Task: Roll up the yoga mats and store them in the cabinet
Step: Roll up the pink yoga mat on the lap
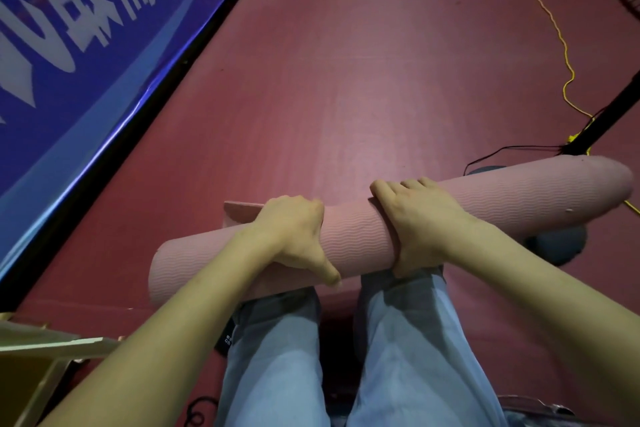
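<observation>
Mat [356,239] pink, rolled, held crosswise above knees over red floor [346,80]; loose corner sticks out behind left hand [294,232]. Left grip clamped round roll, thumb underneath; right hand [415,218] grip likewise clamped on roll. Blue banner [86,45] at left; yellow cord [561,45] at right

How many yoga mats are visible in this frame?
1: a pink rolled yoga mat, held across the knees by the left hand and right hand. Others may lie out of view.
</observation>
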### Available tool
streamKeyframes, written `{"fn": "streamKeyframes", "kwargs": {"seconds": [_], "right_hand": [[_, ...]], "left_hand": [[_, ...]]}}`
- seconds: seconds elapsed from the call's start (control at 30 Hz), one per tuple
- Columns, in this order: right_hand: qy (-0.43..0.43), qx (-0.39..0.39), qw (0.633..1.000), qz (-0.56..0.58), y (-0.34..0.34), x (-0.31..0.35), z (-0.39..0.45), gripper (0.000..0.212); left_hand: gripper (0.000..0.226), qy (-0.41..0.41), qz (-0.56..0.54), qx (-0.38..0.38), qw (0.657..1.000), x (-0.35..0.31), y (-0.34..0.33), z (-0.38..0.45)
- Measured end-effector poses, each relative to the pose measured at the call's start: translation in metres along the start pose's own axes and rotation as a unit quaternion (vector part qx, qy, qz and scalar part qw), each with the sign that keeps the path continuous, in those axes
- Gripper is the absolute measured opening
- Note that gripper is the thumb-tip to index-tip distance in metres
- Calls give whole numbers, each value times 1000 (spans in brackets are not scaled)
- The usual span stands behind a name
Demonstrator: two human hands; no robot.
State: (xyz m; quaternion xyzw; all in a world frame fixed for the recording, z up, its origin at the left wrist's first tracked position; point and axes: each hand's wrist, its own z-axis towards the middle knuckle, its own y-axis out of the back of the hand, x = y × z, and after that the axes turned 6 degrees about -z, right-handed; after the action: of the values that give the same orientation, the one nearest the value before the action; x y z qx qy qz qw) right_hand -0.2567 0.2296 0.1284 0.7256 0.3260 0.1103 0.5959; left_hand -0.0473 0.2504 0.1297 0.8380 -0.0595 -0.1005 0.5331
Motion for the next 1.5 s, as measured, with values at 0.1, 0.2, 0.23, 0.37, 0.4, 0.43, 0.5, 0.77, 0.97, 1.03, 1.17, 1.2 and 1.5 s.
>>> {"fn": "streamKeyframes", "kwargs": {"seconds": [0.1, 0.2, 0.23, 0.37, 0.4, 0.43, 0.5, 0.77, 0.97, 1.03, 1.17, 1.2, 1.5], "right_hand": [[7, 13, 1000, 27, 9, -3, -10, 104], [14, 51, 996, 68, 20, -7, -22, 98], [16, 61, 995, 79, 23, -8, -25, 97], [29, 113, 988, 101, 32, -6, -32, 98], [31, 130, 985, 111, 32, -5, -33, 98], [32, 146, 981, 126, 32, -5, -34, 98], [31, 181, 970, 161, 31, -4, -37, 100], [32, 200, 964, 170, 23, 3, -48, 105], [18, 85, 982, 170, 15, -8, -53, 120], [9, 83, 981, 175, 14, -12, -54, 119], [-1, 33, 983, 183, 7, -12, -52, 98], [-7, 14, 982, 189, 5, -11, -51, 90], [-51, -54, 988, 138, -7, -3, -15, 87]], "left_hand": [[91, -6, -17, 34, 999, -2, 8, -3], [91, -2, -58, 66, 996, -5, 13, -7], [92, 0, -73, 75, 994, -7, 13, -10], [98, -2, -132, 108, 985, -7, 0, -20], [98, -10, -156, 123, 980, -5, -3, -21], [96, -20, -185, 145, 972, -3, -6, -23], [81, -35, -232, 199, 952, -2, -9, -27], [64, -49, -259, 210, 941, 1, -16, -27], [80, -70, -313, 184, 929, 13, -12, -10], [83, -79, -332, 191, 920, 17, -9, -5], [106, -66, -373, 121, 917, 37, -5, -1], [105, -57, -392, 93, 913, 43, -5, -1], [15, -14, -261, -92, 961, 41, 12, -1]]}}
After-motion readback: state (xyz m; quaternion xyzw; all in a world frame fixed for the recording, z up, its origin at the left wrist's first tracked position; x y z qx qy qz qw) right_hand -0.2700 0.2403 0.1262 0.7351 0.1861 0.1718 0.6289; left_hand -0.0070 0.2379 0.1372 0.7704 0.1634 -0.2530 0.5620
